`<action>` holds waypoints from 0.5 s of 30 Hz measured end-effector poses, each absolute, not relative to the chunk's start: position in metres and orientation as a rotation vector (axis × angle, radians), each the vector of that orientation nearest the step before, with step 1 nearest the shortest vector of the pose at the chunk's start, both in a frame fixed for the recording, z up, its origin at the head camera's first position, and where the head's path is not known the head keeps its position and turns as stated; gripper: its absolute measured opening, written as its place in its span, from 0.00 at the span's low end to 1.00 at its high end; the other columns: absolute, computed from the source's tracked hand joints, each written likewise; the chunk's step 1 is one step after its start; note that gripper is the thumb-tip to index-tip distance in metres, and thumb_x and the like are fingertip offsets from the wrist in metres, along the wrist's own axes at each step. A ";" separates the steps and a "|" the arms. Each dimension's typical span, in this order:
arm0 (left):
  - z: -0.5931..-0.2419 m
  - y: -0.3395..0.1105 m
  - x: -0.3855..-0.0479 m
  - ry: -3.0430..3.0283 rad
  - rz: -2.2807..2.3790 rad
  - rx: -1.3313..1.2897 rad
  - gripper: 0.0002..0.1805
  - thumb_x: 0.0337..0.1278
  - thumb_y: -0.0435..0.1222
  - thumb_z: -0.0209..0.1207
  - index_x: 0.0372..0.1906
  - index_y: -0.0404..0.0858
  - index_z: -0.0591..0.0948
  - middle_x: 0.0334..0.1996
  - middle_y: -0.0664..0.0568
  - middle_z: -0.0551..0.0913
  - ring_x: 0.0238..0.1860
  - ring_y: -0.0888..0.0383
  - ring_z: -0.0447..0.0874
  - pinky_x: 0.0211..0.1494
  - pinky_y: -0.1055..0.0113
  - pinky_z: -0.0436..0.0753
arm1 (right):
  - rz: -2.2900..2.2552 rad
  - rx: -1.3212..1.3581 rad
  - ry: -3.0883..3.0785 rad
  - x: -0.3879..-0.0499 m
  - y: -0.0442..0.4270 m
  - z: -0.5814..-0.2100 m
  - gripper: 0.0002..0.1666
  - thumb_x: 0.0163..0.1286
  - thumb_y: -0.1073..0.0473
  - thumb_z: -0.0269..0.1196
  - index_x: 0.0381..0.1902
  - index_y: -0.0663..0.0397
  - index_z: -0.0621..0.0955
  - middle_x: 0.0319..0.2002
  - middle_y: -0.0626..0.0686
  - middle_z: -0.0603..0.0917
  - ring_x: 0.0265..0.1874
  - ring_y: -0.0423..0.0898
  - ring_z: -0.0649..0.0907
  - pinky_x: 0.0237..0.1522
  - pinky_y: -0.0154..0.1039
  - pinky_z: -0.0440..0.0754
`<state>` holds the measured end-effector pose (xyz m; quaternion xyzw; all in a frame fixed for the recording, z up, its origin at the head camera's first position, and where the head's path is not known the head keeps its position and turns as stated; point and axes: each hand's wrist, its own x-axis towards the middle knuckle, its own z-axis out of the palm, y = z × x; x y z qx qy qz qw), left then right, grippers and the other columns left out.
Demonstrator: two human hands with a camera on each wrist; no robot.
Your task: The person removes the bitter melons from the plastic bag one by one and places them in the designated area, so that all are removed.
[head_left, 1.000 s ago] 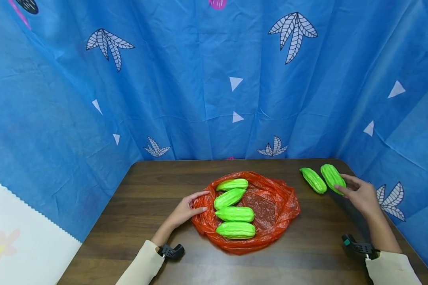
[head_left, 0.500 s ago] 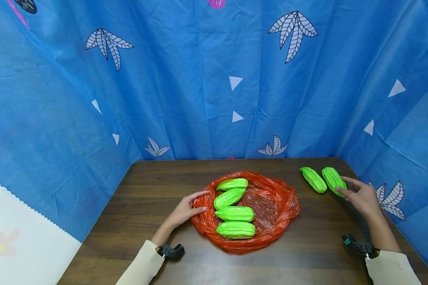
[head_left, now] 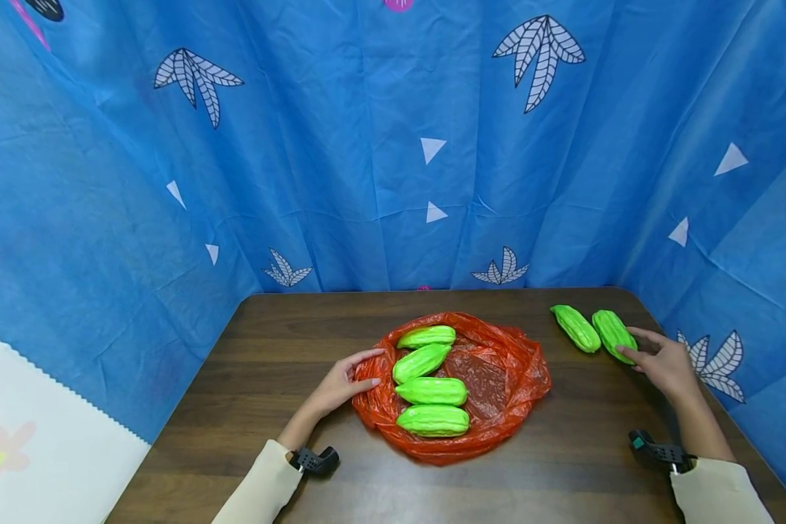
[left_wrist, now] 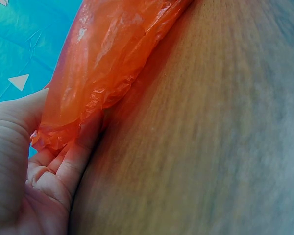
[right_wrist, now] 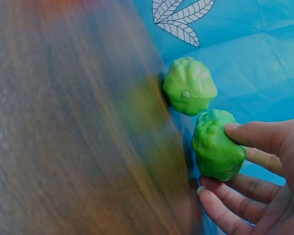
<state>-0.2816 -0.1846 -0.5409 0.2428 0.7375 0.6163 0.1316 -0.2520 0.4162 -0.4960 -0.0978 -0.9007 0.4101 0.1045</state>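
A red plastic bag (head_left: 530, 386) lies spread on the wooden table with its mouth facing up. My left hand (head_left: 342, 380) holds its left rim, the thin plastic (left_wrist: 108, 58) lying between thumb and fingers in the left wrist view. Several bright green bitter melons (head_left: 432, 391) lie in a column in the bag's left half. At the table's far right, my right hand (head_left: 667, 361) grips one bitter melon (head_left: 612, 335), thumb on top and fingers at its side and below. Another bitter melon (right_wrist: 188, 88) rests just left of it on the table.
The brown wooden table (head_left: 268, 335) extends around the bag. A blue patterned curtain (head_left: 393, 145) hangs behind the table and along both sides. A white cloth (head_left: 39, 437) with a flower print hangs at the lower left.
My right hand and its bitter melon have shifted slightly toward me and down. The left hand and the bag have stayed in place.
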 end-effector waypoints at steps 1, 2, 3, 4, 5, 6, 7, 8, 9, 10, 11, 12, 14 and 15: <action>-0.541 -0.185 -0.282 2.145 1.788 0.705 0.30 0.68 0.34 0.63 0.73 0.47 0.72 0.68 0.42 0.74 0.50 0.50 0.87 0.50 0.57 0.87 | 1.207 -0.289 -2.655 -0.252 0.416 -0.496 0.39 0.74 0.49 0.63 0.69 0.74 0.69 0.62 0.81 0.67 0.23 0.38 0.82 0.23 0.33 0.83; -0.541 -0.185 -0.282 2.145 1.788 0.711 0.30 0.68 0.34 0.63 0.74 0.46 0.71 0.68 0.42 0.73 0.50 0.50 0.87 0.49 0.57 0.87 | 1.205 -0.291 -2.654 -0.252 0.417 -0.497 0.39 0.74 0.49 0.63 0.69 0.74 0.69 0.61 0.81 0.67 0.22 0.38 0.82 0.23 0.33 0.82; -0.541 -0.185 -0.282 2.145 1.789 0.714 0.30 0.68 0.33 0.63 0.74 0.46 0.71 0.68 0.41 0.73 0.50 0.50 0.87 0.50 0.57 0.87 | 1.206 -0.290 -2.652 -0.252 0.417 -0.497 0.39 0.74 0.49 0.63 0.69 0.75 0.69 0.61 0.81 0.67 0.22 0.38 0.82 0.23 0.33 0.82; -0.541 -0.185 -0.282 2.145 1.789 0.716 0.31 0.68 0.34 0.63 0.74 0.46 0.71 0.68 0.41 0.73 0.50 0.50 0.87 0.49 0.57 0.87 | 1.207 -0.291 -2.651 -0.253 0.417 -0.497 0.39 0.74 0.49 0.63 0.69 0.75 0.69 0.62 0.82 0.67 0.22 0.37 0.82 0.23 0.33 0.82; -0.541 -0.185 -0.282 2.145 1.788 0.718 0.31 0.68 0.34 0.63 0.74 0.46 0.71 0.68 0.41 0.74 0.50 0.50 0.87 0.49 0.57 0.87 | 1.207 -0.290 -2.650 -0.253 0.418 -0.498 0.39 0.74 0.49 0.63 0.69 0.75 0.69 0.62 0.82 0.67 0.23 0.36 0.82 0.23 0.32 0.82; -0.541 -0.185 -0.282 2.142 1.790 0.717 0.31 0.68 0.34 0.63 0.74 0.46 0.71 0.67 0.41 0.74 0.50 0.50 0.87 0.49 0.57 0.87 | 1.210 -0.288 -2.649 -0.253 0.418 -0.498 0.39 0.74 0.49 0.63 0.69 0.75 0.69 0.62 0.82 0.66 0.23 0.36 0.82 0.24 0.32 0.82; -0.541 -0.185 -0.282 2.142 1.789 0.718 0.31 0.68 0.34 0.63 0.74 0.46 0.71 0.67 0.41 0.75 0.50 0.50 0.87 0.49 0.57 0.87 | 1.213 -0.287 -2.650 -0.254 0.418 -0.499 0.39 0.74 0.49 0.63 0.69 0.75 0.69 0.63 0.82 0.66 0.23 0.35 0.81 0.24 0.32 0.82; -0.542 -0.185 -0.282 2.141 1.788 0.719 0.31 0.68 0.33 0.63 0.74 0.47 0.71 0.67 0.41 0.75 0.50 0.50 0.87 0.49 0.57 0.87 | 1.217 -0.289 -2.650 -0.254 0.419 -0.499 0.39 0.74 0.49 0.63 0.69 0.75 0.69 0.63 0.82 0.66 0.24 0.34 0.81 0.24 0.31 0.83; -0.542 -0.185 -0.283 2.142 1.787 0.717 0.30 0.68 0.34 0.63 0.73 0.47 0.72 0.67 0.42 0.75 0.50 0.50 0.87 0.49 0.57 0.87 | 1.220 -0.291 -2.650 -0.254 0.419 -0.499 0.39 0.74 0.49 0.63 0.69 0.75 0.69 0.64 0.81 0.65 0.24 0.34 0.81 0.24 0.31 0.83; -0.541 -0.185 -0.283 2.144 1.785 0.717 0.30 0.68 0.33 0.63 0.73 0.47 0.72 0.67 0.42 0.75 0.50 0.49 0.87 0.50 0.57 0.87 | 1.220 -0.296 -2.653 -0.255 0.419 -0.500 0.39 0.74 0.48 0.63 0.69 0.75 0.69 0.64 0.81 0.65 0.24 0.34 0.80 0.25 0.31 0.83; -0.541 -0.185 -0.283 2.148 1.783 0.716 0.30 0.68 0.33 0.63 0.73 0.47 0.72 0.67 0.42 0.75 0.51 0.50 0.87 0.50 0.57 0.87 | 1.220 -0.301 -2.656 -0.255 0.419 -0.500 0.40 0.74 0.48 0.63 0.69 0.74 0.69 0.64 0.81 0.65 0.24 0.34 0.80 0.25 0.31 0.83; -0.541 -0.185 -0.283 2.154 1.779 0.715 0.30 0.68 0.34 0.63 0.73 0.48 0.72 0.67 0.43 0.74 0.51 0.50 0.86 0.51 0.57 0.87 | 1.221 -0.305 -2.657 -0.255 0.419 -0.500 0.40 0.74 0.48 0.63 0.69 0.74 0.69 0.65 0.81 0.64 0.25 0.34 0.80 0.25 0.31 0.83; -0.541 -0.185 -0.283 2.166 1.773 0.717 0.30 0.68 0.34 0.63 0.73 0.48 0.72 0.68 0.43 0.74 0.52 0.50 0.86 0.51 0.57 0.87 | 1.226 -0.315 -2.660 -0.255 0.419 -0.500 0.40 0.74 0.47 0.63 0.69 0.74 0.69 0.66 0.82 0.64 0.25 0.33 0.79 0.25 0.31 0.83; -0.541 -0.185 -0.283 2.174 1.769 0.720 0.30 0.68 0.34 0.64 0.73 0.48 0.72 0.69 0.43 0.73 0.53 0.50 0.86 0.51 0.58 0.87 | 1.230 -0.320 -2.661 -0.255 0.419 -0.499 0.40 0.74 0.47 0.63 0.70 0.74 0.69 0.66 0.82 0.63 0.26 0.32 0.78 0.25 0.31 0.83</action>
